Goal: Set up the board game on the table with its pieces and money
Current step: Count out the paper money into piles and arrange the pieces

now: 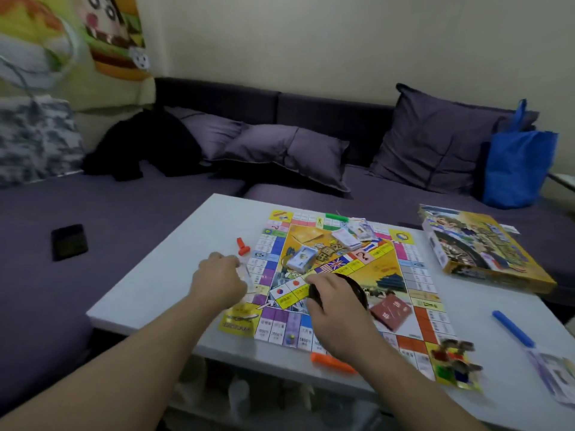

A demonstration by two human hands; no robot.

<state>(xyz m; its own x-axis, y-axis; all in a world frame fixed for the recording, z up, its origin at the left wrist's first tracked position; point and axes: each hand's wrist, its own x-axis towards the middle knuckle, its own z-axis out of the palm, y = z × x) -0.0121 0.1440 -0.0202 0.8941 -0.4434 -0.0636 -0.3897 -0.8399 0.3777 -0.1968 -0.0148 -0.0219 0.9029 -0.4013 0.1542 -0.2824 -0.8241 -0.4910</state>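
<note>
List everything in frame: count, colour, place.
board: 1, multicolour, flat on table
table: 1, white, centre
box: 1, yellow, table's far right
card packs: about 3, pale, on board
red booklet: 1, on board
clips: orange, green, blue
tokens bag: 1, board's near right corner
phone: 1, black, sofa
bag: 1, blue, sofa
left hand: grip on clear plastic
right hand: grip on black disc

We are seeing two bare forearms entering from the bottom edge, no sleeves showing anywhere along them. We are noting no watch, ring or glove on the left hand or the right hand.
</note>
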